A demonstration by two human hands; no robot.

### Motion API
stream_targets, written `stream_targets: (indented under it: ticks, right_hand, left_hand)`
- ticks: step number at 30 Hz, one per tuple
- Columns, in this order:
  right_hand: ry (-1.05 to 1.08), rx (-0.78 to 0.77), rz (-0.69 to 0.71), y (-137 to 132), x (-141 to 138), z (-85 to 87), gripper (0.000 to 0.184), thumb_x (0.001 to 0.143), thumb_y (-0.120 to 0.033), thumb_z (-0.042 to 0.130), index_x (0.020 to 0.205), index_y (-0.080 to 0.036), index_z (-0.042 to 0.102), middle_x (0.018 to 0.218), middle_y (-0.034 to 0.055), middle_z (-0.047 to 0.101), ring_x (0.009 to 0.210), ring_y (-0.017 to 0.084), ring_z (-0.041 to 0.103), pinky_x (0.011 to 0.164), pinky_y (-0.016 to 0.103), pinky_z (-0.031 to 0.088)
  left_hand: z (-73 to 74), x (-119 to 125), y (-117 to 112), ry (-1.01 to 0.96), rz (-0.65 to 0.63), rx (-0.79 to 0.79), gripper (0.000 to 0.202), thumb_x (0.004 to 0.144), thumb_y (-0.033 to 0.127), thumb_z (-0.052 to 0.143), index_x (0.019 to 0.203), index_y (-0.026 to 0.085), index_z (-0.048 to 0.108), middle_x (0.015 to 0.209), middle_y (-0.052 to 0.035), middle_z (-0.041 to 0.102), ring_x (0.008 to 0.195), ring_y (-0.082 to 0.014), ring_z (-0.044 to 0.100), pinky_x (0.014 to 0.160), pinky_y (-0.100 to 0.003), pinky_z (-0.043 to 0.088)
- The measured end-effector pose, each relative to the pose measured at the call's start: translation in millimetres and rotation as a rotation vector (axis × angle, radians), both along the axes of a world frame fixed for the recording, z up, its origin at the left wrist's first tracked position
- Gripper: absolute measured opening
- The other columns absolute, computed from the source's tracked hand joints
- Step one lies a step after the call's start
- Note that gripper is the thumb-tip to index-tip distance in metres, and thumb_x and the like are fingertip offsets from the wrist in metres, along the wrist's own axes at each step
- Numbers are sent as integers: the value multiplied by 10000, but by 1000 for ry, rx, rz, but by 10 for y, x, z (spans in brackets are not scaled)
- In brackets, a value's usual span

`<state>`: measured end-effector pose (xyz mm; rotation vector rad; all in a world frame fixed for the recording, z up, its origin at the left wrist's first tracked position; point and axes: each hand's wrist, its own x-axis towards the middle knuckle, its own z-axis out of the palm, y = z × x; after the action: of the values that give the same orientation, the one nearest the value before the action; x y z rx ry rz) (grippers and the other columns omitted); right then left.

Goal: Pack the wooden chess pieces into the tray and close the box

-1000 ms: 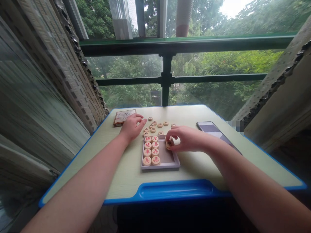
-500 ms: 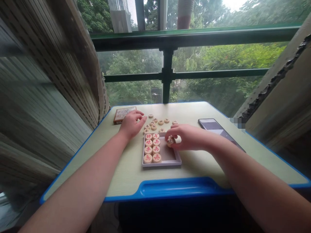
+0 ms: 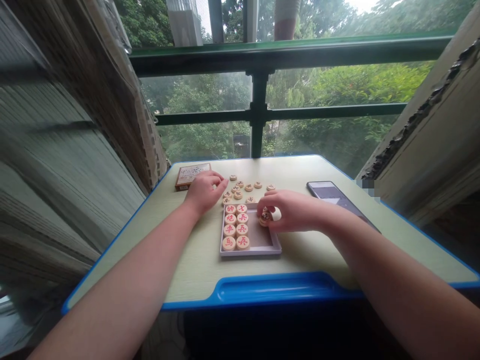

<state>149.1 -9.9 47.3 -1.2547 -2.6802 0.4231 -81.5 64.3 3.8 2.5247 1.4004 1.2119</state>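
My right hand (image 3: 296, 212) pinches a wooden Chinese chess piece (image 3: 264, 220) with a dark character, between thumb and fingers. It holds this over the right part of a shallow pale box (image 3: 252, 253). Two columns of chess pieces with red characters (image 3: 242, 229) lie face up along the box's left side. My left hand (image 3: 204, 192) rests by the box's far left corner, holding nothing, its fingers loosely bent and the thumb apart. Just beyond the box, several loose chess pieces with dark characters (image 3: 249, 188) are scattered on the table.
A box lid with writing (image 3: 183, 176) lies at the far left, partly behind my left hand. On the right, a phone (image 3: 326, 191) is partly covered by my right forearm. The blue-edged table (image 3: 296, 260) stands against a green window railing (image 3: 258, 95), with curtains on both sides.
My right hand and the pinched chess piece have shifted very slightly to the right. My left hand stays nearly still, and the view has tilted a little.
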Motion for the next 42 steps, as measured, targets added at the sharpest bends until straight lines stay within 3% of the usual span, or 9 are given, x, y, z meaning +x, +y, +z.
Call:
stream_targets:
  ticks: [14, 20, 26, 34, 39, 42]
  right_hand:
    - [13, -41, 15, 9, 0, 7, 193, 687, -216, 576, 862, -204, 657, 792, 19, 612, 652, 122, 513, 613, 234, 394]
    - [50, -71, 29, -3, 1, 39, 272, 692, -205, 587, 950, -216, 673, 817, 23, 605, 675, 122, 527, 638, 233, 407]
    - [36, -25, 15, 16, -7, 33, 164, 709, -224, 601, 842, -209, 695, 789, 23, 600, 645, 116, 517, 615, 235, 399]
    - [44, -47, 19, -4, 4, 83, 188, 711, -233, 606, 868, -206, 707, 802, 31, 599, 665, 123, 528, 627, 236, 407]
    - [78, -17, -26, 24, 13, 83, 223, 723, -219, 578, 913, -201, 694, 827, 32, 603, 684, 132, 540, 627, 238, 404]
    - [132, 104, -162, 140, 38, -22, 227, 762, -181, 514, 913, -188, 684, 885, 47, 602, 715, 135, 548, 676, 250, 415]
  left_hand:
    - [-7, 1, 2, 2, -17, 3, 491, 859, 422, 379, 463, 184, 548, 697, -52, 664, 727, -170, 584, 743, -314, 424]
    - [-10, -14, 20, 29, 13, 35, 463, 856, 387, 373, 487, 184, 566, 724, -61, 667, 789, -196, 566, 808, -349, 404]
    - [-5, -21, 29, 82, 23, 34, 445, 859, 396, 372, 540, 188, 603, 747, -60, 664, 796, -192, 554, 833, -345, 403]
    - [-1, -26, 27, 94, 32, 24, 439, 863, 423, 356, 581, 187, 596, 736, -62, 662, 808, -199, 558, 831, -346, 394]
    - [-30, -51, 82, 99, 63, -18, 418, 856, 421, 352, 614, 179, 592, 697, -67, 644, 778, -202, 553, 813, -350, 401]
    - [-59, -60, 110, 114, 63, -85, 343, 829, 393, 388, 700, 169, 614, 772, -74, 656, 819, -210, 556, 808, -351, 408]
